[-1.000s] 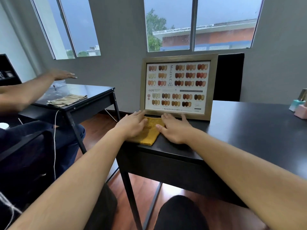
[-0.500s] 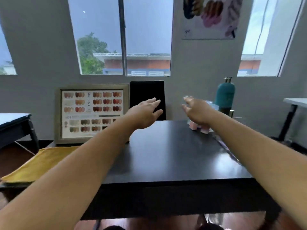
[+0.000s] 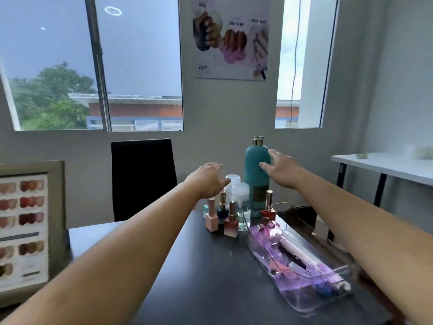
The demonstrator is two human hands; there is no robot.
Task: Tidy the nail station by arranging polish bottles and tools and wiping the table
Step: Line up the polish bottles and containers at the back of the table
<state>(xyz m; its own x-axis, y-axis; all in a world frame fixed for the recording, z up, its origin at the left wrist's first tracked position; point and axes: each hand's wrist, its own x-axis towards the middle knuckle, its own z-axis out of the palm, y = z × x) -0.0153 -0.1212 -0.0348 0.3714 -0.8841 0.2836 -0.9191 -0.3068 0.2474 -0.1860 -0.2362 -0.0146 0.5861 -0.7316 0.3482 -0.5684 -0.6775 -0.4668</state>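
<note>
We see two bare forearms entering from the lower left and lower right of the frame, with no sleeve, watch, bracelet or ring visible on either. Our left hand (image 3: 207,178) and right hand (image 3: 281,170) sit near the centre, both ungloved. Fingernails look short and plain, though blur keeps us from telling more.

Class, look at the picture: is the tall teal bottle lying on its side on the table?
No: the teal bottle stands upright at the far end of the black table, its gold cap on top, behind the small polish bottles.
</note>
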